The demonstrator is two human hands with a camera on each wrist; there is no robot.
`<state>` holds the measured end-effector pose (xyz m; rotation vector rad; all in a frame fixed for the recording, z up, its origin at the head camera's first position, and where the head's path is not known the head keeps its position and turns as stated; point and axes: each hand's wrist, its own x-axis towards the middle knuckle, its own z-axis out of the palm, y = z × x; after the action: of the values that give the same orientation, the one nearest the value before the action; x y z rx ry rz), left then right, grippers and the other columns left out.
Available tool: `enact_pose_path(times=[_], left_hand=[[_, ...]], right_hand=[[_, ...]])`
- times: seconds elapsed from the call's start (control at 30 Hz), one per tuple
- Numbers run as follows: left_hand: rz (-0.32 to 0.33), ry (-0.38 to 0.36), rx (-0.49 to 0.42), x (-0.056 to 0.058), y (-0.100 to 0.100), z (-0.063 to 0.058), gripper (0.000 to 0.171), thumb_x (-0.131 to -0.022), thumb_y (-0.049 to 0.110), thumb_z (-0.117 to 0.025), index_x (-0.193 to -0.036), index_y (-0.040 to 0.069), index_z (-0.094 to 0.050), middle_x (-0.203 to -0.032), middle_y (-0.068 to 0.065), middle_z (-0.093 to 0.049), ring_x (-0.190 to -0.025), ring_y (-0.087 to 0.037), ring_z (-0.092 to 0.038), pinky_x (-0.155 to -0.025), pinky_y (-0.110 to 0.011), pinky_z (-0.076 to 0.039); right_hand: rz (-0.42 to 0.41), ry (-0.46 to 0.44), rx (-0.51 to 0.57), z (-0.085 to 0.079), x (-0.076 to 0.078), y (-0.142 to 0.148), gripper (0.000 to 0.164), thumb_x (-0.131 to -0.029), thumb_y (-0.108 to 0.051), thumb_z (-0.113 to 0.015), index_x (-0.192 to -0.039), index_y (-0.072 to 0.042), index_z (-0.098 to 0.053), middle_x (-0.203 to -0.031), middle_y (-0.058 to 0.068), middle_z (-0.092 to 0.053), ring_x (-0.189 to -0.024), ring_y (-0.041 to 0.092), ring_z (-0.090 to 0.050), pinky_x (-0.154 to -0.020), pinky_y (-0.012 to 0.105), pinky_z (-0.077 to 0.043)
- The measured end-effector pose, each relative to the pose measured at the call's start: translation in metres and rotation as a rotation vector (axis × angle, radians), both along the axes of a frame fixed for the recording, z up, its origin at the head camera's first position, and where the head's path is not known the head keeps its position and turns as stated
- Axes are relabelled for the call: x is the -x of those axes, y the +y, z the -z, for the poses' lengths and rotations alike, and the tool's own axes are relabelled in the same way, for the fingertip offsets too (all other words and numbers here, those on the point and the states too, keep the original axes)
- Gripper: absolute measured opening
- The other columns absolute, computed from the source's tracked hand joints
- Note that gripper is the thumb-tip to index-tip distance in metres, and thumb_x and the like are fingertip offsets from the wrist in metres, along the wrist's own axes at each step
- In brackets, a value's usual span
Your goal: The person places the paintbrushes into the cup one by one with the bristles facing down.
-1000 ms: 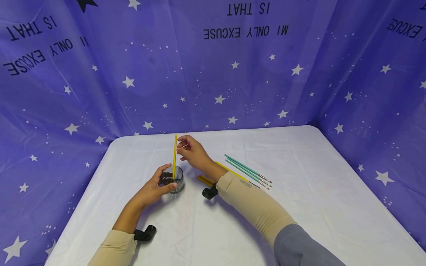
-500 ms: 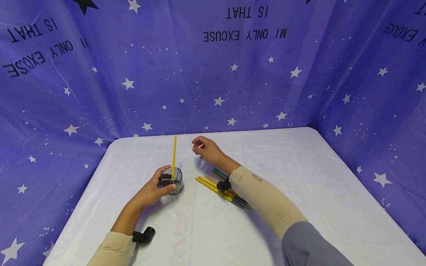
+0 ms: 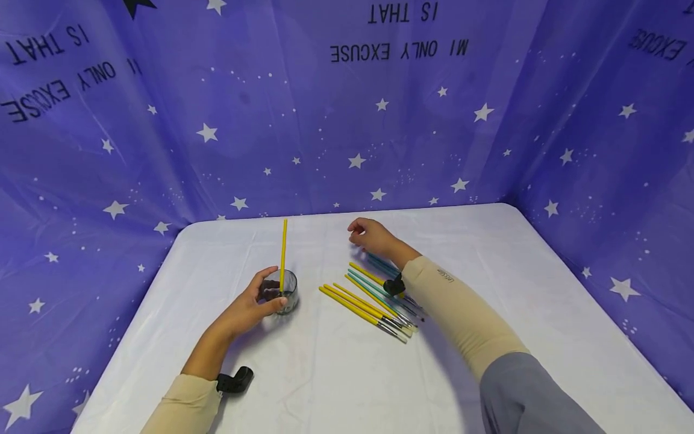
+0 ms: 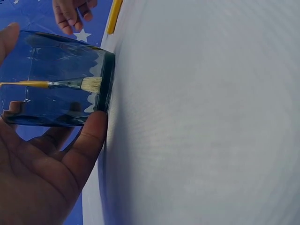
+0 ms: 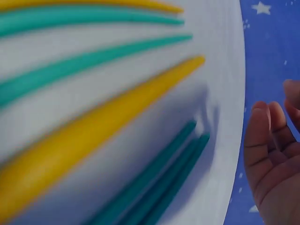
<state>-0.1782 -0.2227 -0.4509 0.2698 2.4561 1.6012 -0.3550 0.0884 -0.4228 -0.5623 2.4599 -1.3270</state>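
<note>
White cloth-covered table [image 3: 347, 380]: one, beneath both hands' fingers and everything near them.
Bare right hand [image 3: 374, 236]: the nearer one to the brushes on the table; fingers loosely bent, a gap between them and the thumb, holding nothing.
Direction from right fingers: the closest brushes lie just on the near side, under the hand and wrist, apart from the fingers.
Long axis: slanted, handle ends toward the right fingers, brush heads toward the person and the person's right.
Bare left hand [image 3: 249, 310]: fingers and thumb curved round the glass, gripping its sides, well apart from the right fingers.
Clear grey-tinted glass tumbler [image 3: 291, 289]: one, roughly upright within the left fingers.
Black wrist cameras [image 3: 235, 381]: two, one on each wrist behind the fingers.
Yellow-handled paintbrushes on the table [image 3: 349, 307]: five, to the near side of the right fingers, fanned out.
Teal-handled paintbrushes [image 5: 108, 60]: seemingly five, two between yellow handles, three close together below the right hand; overlap and shadow leave this unsure.
Yellow-handled paintbrush in the tumbler [image 3: 284, 253]: one, pale bristles down, handle rising above the left fingers.
</note>
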Motion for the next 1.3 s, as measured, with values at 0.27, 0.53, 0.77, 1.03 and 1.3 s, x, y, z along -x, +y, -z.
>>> enact_pose_path(times=[0.27, 0.53, 0.77, 1.03, 1.3], left_hand=[[0.005, 0.008, -0.008, 0.000, -0.001, 0.000, 0.082, -0.094, 0.029, -0.070, -0.157, 0.016, -0.018, -0.142, -0.023, -0.046, -0.132, -0.040, -0.043, -0.110, -0.064, -0.021], [0.001, 0.008, -0.009, 0.000, -0.001, 0.000, 0.083, -0.094, 0.029, -0.070, -0.157, 0.016, -0.018, -0.144, -0.022, -0.045, -0.133, -0.040, -0.043, -0.110, -0.062, -0.024], [-0.004, -0.001, -0.012, 0.001, -0.001, 0.001, 0.082, -0.094, 0.030, -0.070, -0.157, 0.017, -0.018, -0.144, -0.022, -0.044, -0.134, -0.040, -0.042, -0.110, -0.062, -0.023], [0.001, 0.003, -0.021, 0.001, -0.001, 0.002, 0.081, -0.094, 0.028, -0.070, -0.156, 0.018, -0.019, -0.144, -0.022, -0.045, -0.133, -0.040, -0.043, -0.110, -0.062, -0.022], [-0.001, 0.002, -0.016, 0.001, -0.001, 0.002, 0.082, -0.094, 0.030, -0.070, -0.156, 0.018, -0.019, -0.144, -0.022, -0.045, -0.133, -0.039, -0.043, -0.110, -0.063, -0.021]], right_hand=[[0.007, -0.037, -0.138, 0.003, 0.008, 0.025, 0.029, -0.100, -0.008, -0.054, -0.126, 0.004, -0.055, -0.100, 0.012, -0.058, -0.086, 0.029, -0.059, -0.066, 0.029, -0.049], [-0.062, 0.015, -0.330, 0.004, 0.005, 0.030, 0.024, -0.098, -0.008, -0.058, -0.121, -0.002, -0.059, -0.105, 0.011, -0.061, -0.083, 0.020, -0.056, -0.073, 0.031, -0.048], [-0.123, 0.104, -0.424, 0.002, 0.003, 0.027, 0.023, -0.094, -0.006, -0.062, -0.117, -0.002, -0.062, -0.112, 0.014, -0.064, -0.100, 0.026, -0.057, -0.090, 0.040, -0.046], [-0.129, 0.093, -0.469, 0.009, 0.007, 0.026, 0.022, -0.093, -0.006, -0.065, -0.115, -0.005, -0.064, -0.108, 0.011, -0.064, -0.098, 0.024, -0.057, -0.090, 0.039, -0.045], [-0.141, 0.084, -0.483, 0.011, 0.007, 0.027, 0.015, -0.094, -0.006, -0.065, -0.108, -0.008, -0.067, -0.109, 0.009, -0.064, -0.101, 0.025, -0.057, -0.090, 0.039, -0.046]])
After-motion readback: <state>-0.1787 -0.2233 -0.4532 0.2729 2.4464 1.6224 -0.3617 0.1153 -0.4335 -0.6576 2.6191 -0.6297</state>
